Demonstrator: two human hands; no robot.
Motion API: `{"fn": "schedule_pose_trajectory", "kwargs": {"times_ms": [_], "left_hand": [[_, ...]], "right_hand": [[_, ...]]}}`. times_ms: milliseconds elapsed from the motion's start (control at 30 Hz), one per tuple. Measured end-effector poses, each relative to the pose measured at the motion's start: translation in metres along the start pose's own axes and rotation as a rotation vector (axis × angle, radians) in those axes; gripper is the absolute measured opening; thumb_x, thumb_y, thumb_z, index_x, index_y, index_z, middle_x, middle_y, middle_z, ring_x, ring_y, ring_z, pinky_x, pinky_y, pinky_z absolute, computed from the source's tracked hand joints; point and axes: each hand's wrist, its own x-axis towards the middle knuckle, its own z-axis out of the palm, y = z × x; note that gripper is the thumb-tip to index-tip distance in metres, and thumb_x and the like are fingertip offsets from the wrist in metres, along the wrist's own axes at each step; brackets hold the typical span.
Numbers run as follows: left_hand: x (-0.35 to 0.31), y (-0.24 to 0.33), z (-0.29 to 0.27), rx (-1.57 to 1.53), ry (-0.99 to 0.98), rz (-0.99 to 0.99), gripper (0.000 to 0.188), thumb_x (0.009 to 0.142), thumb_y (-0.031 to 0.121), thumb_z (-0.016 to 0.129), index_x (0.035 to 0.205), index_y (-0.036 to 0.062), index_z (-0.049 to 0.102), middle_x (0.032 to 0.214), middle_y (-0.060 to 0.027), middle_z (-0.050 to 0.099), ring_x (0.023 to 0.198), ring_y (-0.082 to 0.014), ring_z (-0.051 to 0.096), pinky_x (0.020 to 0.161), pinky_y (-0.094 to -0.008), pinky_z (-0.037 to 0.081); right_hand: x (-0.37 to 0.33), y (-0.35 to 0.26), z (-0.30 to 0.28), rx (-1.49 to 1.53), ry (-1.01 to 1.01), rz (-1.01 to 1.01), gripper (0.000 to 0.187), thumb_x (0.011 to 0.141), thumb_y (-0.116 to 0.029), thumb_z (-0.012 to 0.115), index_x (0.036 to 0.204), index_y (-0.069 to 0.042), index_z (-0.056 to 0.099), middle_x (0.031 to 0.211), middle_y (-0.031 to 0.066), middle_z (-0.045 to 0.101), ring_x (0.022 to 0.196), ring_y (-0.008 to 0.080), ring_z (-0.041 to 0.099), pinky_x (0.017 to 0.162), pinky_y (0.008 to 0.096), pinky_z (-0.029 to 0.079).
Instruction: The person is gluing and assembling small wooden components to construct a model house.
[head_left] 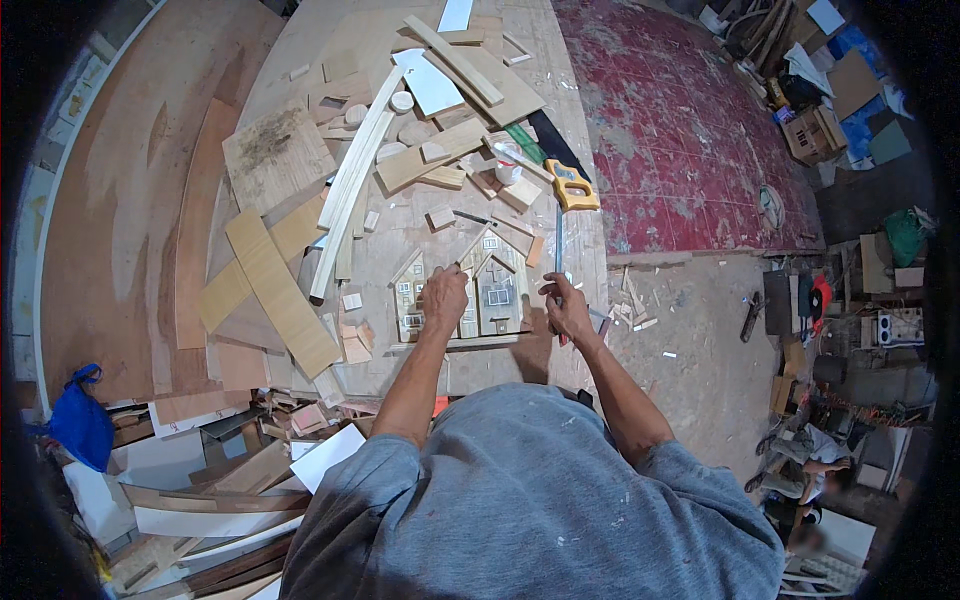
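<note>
A small wooden house model (499, 294) with peaked roof outlines and tiny window frames lies flat on the workbench in front of me. My left hand (446, 296) rests on its left half, fingers curled down against the wood between two gabled sections. Just right of the model is my right hand (568, 304), its fingers bent and drawn together. Whatever it may hold is too small to make out. A thin metal strip (558, 240) runs lengthwise above its fingertips. A handsaw with a yellow handle (573, 186) lies farther up the bench's right edge.
Long pale wood strips (350, 205), crossed boards (283, 292) and small offcuts crowd the bench's left and far parts. A white tub (509, 170) stands near the saw. Scrap wood (215, 490) is piled at lower left. Another person (815, 462) is at the far lower right.
</note>
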Motion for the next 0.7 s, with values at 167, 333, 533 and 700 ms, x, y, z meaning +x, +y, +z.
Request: {"fn": "schedule_pose_trajectory", "kwargs": {"times_ms": [167, 333, 533, 700], "left_hand": [[0.001, 0.002, 0.001, -0.003, 0.021, 0.021, 0.015, 0.079, 0.002, 0.057, 0.078, 0.0041, 0.072, 0.089, -0.0105, 0.067, 0.084, -0.0319, 0.063, 0.075, -0.045, 0.054], [0.002, 0.001, 0.004, 0.002, 0.022, 0.025, 0.015, 0.081, 0.004, 0.056, 0.076, 0.0046, 0.071, 0.088, -0.0102, 0.066, 0.084, -0.0314, 0.063, 0.075, -0.0453, 0.054], [0.001, -0.003, 0.009, 0.003, 0.038, 0.022, 0.016, 0.081, 0.006, 0.055, 0.075, 0.0049, 0.071, 0.087, -0.0095, 0.065, 0.084, -0.0305, 0.063, 0.074, -0.0453, 0.054], [0.001, -0.004, 0.009, 0.028, 0.003, 0.016, 0.017, 0.081, 0.006, 0.056, 0.077, 0.0055, 0.072, 0.089, -0.0092, 0.067, 0.086, -0.0305, 0.064, 0.074, -0.0451, 0.054]], "right_hand": [[-0.004, 0.01, 0.001, -0.039, 0.015, -0.02, 0.042, 0.084, 0.001, 0.05, 0.126, -0.004, 0.051, 0.098, 0.0159, 0.072, 0.07, 0.0271, 0.066, 0.067, 0.0377, 0.052], [-0.006, 0.025, 0.001, -0.072, 0.012, -0.126, 0.039, 0.088, 0.0, 0.047, 0.126, -0.006, 0.049, 0.101, 0.0148, 0.07, 0.059, 0.0201, 0.065, 0.052, 0.0344, 0.053], [-0.01, 0.022, 0.001, -0.094, -0.008, -0.041, 0.041, 0.083, 0.001, 0.051, 0.124, -0.005, 0.052, 0.098, 0.0148, 0.072, 0.078, 0.0318, 0.069, 0.071, 0.0402, 0.054], [-0.011, 0.021, -0.001, -0.117, -0.014, -0.051, 0.041, 0.082, 0.0, 0.053, 0.123, -0.006, 0.053, 0.098, 0.0141, 0.073, 0.079, 0.0317, 0.07, 0.073, 0.0406, 0.055]]}}
